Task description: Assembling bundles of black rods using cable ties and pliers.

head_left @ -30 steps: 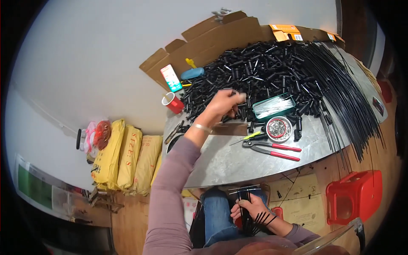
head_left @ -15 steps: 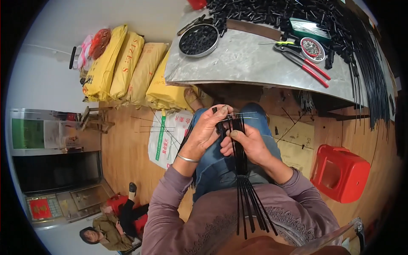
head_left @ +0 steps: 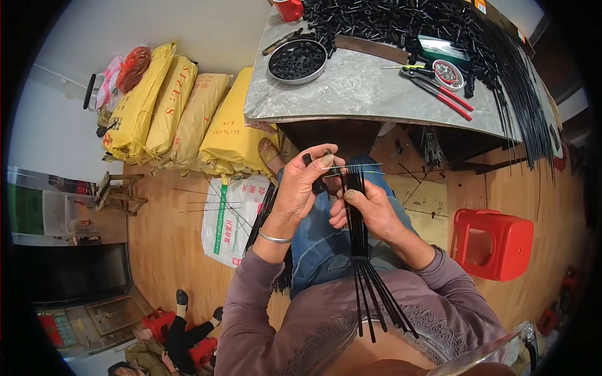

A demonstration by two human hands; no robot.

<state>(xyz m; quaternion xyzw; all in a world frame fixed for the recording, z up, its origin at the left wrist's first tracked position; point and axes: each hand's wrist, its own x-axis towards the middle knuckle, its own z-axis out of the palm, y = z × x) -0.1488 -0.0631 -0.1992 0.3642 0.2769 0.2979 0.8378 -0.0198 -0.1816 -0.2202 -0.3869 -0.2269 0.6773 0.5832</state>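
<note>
Over my lap, my right hand (head_left: pixel 373 210) is closed round the upper part of a bundle of thin black rods (head_left: pixel 356 235), which look like umbrella ribs. Their lower ends fan out toward my chest. Two thin wires (head_left: pixel 371 165) cross the top of the bundle. My left hand (head_left: pixel 296 188) is closed on a black tube-shaped part (head_left: pixel 319 185) just left of the rods, with thumb and forefinger pinched near the wire ends. Exactly what those fingertips pinch is too small to tell.
Ahead, a grey table (head_left: pixel 351 94) bears a heap of black parts (head_left: pixel 376 25), a round bowl (head_left: pixel 295 80), red-handled pliers (head_left: pixel 448 101) and a dish of small metal bits (head_left: pixel 461 81). Yellow sacks (head_left: pixel 229 135) stand left, a red stool (head_left: pixel 514 247) right. Another person (head_left: pixel 179 348) sits at lower left.
The whole view has shifted slightly, with table and stool farther left in the picture. Both hands keep their holds on the tube part and the rods; the rods' lower ends have swung slightly right.
</note>
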